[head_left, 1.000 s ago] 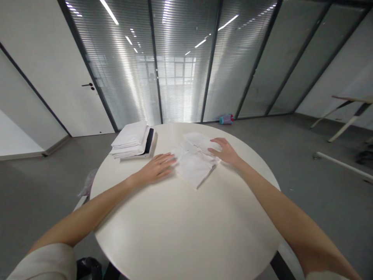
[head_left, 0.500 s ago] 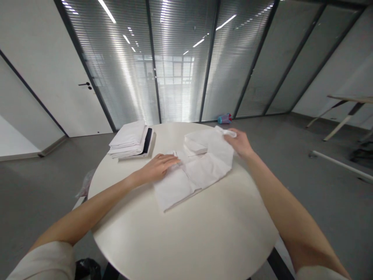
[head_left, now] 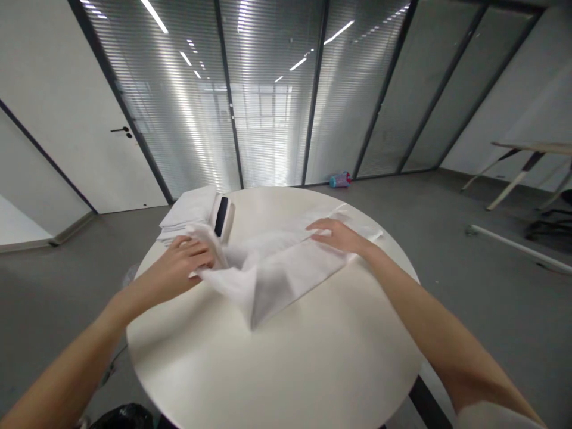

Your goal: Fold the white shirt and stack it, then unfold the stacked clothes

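The white cloth garment (head_left: 277, 280) lies spread over the middle of the round white table (head_left: 277, 381), and one side of it is lifted. The left hand (head_left: 179, 268) has curled fingers and is grasping this raised part. The right hand (head_left: 337, 235) rests on the cloth, fingers open and flat. A folded white stack (head_left: 187, 208) lies just behind the left hand

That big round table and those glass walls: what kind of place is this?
It's probably an office or meeting room. The glass walls with blinds, the white round table and the plain white door all look like one.
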The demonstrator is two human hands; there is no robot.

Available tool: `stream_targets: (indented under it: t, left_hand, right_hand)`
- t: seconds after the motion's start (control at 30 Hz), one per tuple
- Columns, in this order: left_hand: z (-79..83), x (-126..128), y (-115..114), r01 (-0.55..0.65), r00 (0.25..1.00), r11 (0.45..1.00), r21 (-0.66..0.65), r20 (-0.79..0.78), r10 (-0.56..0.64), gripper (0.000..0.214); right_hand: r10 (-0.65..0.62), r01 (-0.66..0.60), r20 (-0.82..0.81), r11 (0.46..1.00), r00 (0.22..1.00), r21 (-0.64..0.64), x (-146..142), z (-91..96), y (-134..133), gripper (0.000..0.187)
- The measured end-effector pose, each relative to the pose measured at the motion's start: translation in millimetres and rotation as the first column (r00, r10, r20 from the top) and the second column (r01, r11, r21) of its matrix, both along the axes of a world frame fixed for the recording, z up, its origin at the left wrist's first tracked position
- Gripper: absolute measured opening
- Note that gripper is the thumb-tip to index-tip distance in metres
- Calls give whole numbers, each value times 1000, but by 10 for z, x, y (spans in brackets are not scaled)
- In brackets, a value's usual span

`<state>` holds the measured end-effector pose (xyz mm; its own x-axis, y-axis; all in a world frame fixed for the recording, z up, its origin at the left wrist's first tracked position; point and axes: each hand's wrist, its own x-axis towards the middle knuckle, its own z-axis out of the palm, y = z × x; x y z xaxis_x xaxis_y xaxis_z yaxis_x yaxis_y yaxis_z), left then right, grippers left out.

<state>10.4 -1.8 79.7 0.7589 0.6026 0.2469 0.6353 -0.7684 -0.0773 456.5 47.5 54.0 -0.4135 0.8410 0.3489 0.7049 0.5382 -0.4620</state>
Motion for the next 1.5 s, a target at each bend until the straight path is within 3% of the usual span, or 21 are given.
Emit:
stream_targets:
  t: [0.07,0.17,0.23,0.27,0.37,0.43,0.47,0.53,0.6,0.63,0.73,0.83,0.93,1.0,1.07,1.17,1.27,1.33,1.37,1.43,1.5]
  left_hand:
    - [-59,-452,-224,-72,997,979,-193,-28,68,20]
    - [-98,-990,-516,-162,987,867,-471,-74,144,34]
    - [-8,-1127,-623,-132,991,830,-542,-41,131,30]
    - [71,-1113,-645,-99,993,837,-539,6,121,27]
    - [344,-798,-601,-44,982,881,-470,142,125,25]
    - [462,-455,-503,-43,979,888,-458,156,128,24]
    - [484,-273,-441,-22,984,889,-457,150,101,25]
    - [451,80,-298,22,993,900,-435,114,30,29]
    - [337,399,-140,40,998,923,-382,65,-16,31]
    - [260,546,-61,37,999,938,-345,44,-23,31]
    - [-1,929,154,-3,1000,968,-252,-27,-4,35]
    - [-232,1195,310,-38,993,979,-199,-114,15,40]
    - [-347,1306,424,-19,989,977,-211,-150,-13,27]
    - [-333,1301,505,13,990,961,-276,-131,-51,17]
    - [-249,1244,615,42,994,925,-377,-80,-78,16]
    - [-40,1072,839,1,1000,900,-435,25,11,15]
    - [160,864,1042,-214,957,968,-128,169,234,25]
    - [230,791,1085,-331,915,939,92,274,296,29]
    - [237,794,1065,-329,913,932,149,301,274,28]
    - [197,884,940,-177,954,971,163,271,129,22]
    - [93,1063,733,93,982,987,128,154,-113,21]
  right_hand:
    - [156,-149,95,986,983,-74,-261,-50,-64,25]
    - [219,-196,221,973,950,-120,-467,-60,-121,22]
    - [203,-178,274,977,940,-112,-488,26,-156,22]
    - [202,-178,278,978,939,-107,-470,100,-190,22]
    - [236,-215,210,970,949,-115,-333,406,-434,19]
    - [252,-212,190,955,949,-208,-200,603,-717,19]
    - [265,-197,200,931,943,-306,-130,677,-880,19]
    - [311,-134,238,821,920,-554,-7,762,-1193,21]
    - [275,-38,265,757,924,-652,77,773,-1421,27]
    - [237,-5,273,764,932,-646,100,759,-1485,31]
    - [153,11,276,859,949,-512,81,659,-1452,40]
    - [149,-25,304,926,941,-378,-66,480,-1180,38]
    - [170,-62,388,959,906,-276,-283,259,-853,37]
    - [212,-110,446,964,870,-243,-399,137,-679,39]
    - [257,-152,471,957,844,-249,-455,61,-563,29]
    - [228,-143,484,968,845,-205,-428,36,-488,23]
    - [50,-48,412,999,910,-15,-333,94,-467,25]
    - [-131,110,269,990,954,93,-271,164,-442,26]
    - [-222,202,187,972,957,119,-247,204,-420,27]
    - [-352,344,40,930,935,133,-222,276,-353,27]
    - [-390,398,-83,909,917,123,-239,318,-254,25]
